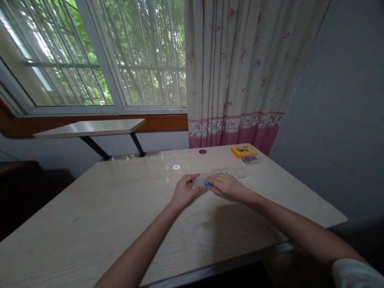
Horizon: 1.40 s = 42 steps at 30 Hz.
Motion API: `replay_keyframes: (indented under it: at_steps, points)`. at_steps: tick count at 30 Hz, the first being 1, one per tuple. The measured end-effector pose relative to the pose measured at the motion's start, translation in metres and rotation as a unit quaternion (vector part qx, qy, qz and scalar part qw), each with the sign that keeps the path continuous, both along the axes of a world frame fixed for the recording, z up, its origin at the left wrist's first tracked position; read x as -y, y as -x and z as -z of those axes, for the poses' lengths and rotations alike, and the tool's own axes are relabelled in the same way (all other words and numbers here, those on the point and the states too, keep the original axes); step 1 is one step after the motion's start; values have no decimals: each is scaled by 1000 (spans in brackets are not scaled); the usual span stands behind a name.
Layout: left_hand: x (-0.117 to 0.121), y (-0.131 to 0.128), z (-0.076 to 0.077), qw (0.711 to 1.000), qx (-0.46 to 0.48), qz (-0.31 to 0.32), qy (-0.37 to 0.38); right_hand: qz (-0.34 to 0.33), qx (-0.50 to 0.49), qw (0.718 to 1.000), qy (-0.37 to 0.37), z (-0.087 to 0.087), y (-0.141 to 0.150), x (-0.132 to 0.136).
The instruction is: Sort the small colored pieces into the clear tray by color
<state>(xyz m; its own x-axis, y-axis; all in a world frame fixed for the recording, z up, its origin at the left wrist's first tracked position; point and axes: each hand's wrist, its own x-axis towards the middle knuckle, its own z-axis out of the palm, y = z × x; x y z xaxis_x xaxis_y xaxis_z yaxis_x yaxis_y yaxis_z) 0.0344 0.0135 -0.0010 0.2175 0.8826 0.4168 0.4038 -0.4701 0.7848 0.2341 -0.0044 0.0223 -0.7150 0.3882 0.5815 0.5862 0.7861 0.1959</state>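
A clear plastic case (196, 181) lies on the pale wooden desk (129, 212). My left hand (183, 193) grips its left end, thumb along the near side and fingers on the far side. Over the middle of the case is my right hand (227, 186), fingers bent down and pressed together at some small blue pieces (207, 184). The exact kind of these pieces is too small to tell. Behind my right hand, the clear plastic carries on to the right, with something green (223, 173) and a whitish-yellow bit (240, 173) in it. My right fingertips are partly hidden.
At the back right corner sit a yellow box (243, 151) and a small clear case (251, 160) with dark contents. A round cable hole (203, 151) is near the back edge. A raised shelf (93, 127) on black legs stands at the back left. A curtain (237, 72) hangs behind.
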Motion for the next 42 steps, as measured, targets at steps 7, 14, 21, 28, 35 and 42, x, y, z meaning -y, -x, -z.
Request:
replay_keyframes:
  at_steps: [7,14,21,28,35,42]
  points:
    - [1,-3,9,998,0,66,12,51,-38,997,-40,-6,-59,-8]
    - [-10,0,13,994,-61,87,9,242,-46,967,-60,15,-187,-22]
    - [-24,-5,11,988,-110,104,6,292,22,954,59,49,-233,-22]
    - [-34,-23,10,987,-122,100,-3,285,4,951,117,52,-244,-26]
    - [-45,-45,17,985,-146,91,-25,300,-12,944,139,47,-243,-25]
    - [-54,-64,21,969,-222,97,-39,293,-10,945,143,40,-238,-27]
